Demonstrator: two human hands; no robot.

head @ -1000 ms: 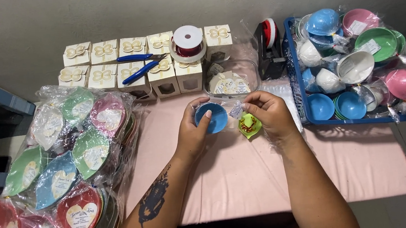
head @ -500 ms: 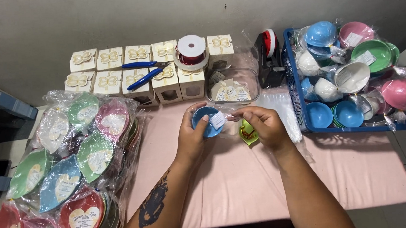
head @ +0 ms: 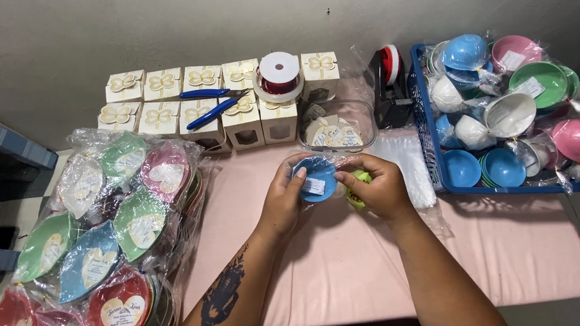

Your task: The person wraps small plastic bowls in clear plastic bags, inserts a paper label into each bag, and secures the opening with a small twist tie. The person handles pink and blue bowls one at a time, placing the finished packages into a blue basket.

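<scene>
We hold the blue bowl [head: 314, 180] at the middle of the tabletop [head: 522, 254], left hand [head: 285, 202] fingers clamped on its 9 o'clock rim, right hand [head: 378, 190] pinching its slippery wrap; it seems light and stiff.

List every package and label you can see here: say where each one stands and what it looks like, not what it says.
Cream gift boxes: two rows at the back, gold bows.
Wrapped leaf-shaped dishes: piled left, many colours, pale labels.
Clear tub: back centre, holding cream tags.
Blue bowl: in both hands, small white label.
Blue basket: right, wrapped coloured bowls.
</scene>
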